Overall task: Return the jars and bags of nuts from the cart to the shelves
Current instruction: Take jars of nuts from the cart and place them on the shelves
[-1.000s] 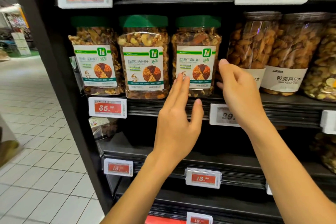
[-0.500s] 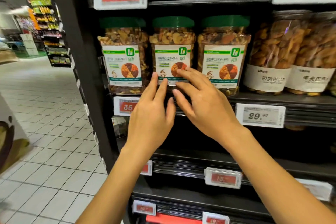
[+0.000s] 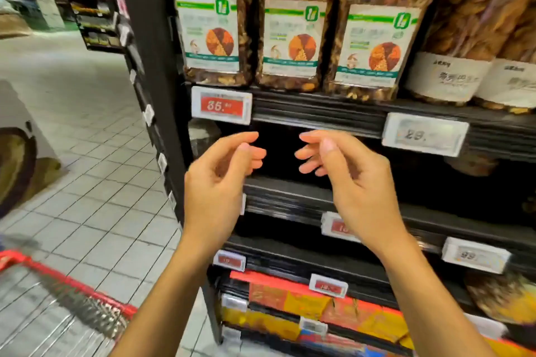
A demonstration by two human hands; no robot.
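Shelf (image 3: 316,114) price tag (image 3: 221,105) below nut jars (image 3: 291,38) reads "35."

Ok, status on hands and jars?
Left hand, right hand empty, fingers loose. Three nut jars upright, side by side on shelf. Cart lower left, nothing blocking the hands.

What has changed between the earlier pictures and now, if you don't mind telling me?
Both hands have come off the jars and drawn back and down. The left hand and right hand now hang empty, fingers loosely curled, below the jars' shelf. The view has tilted down, so the cart shows at lower left. The three jars stay in their row.
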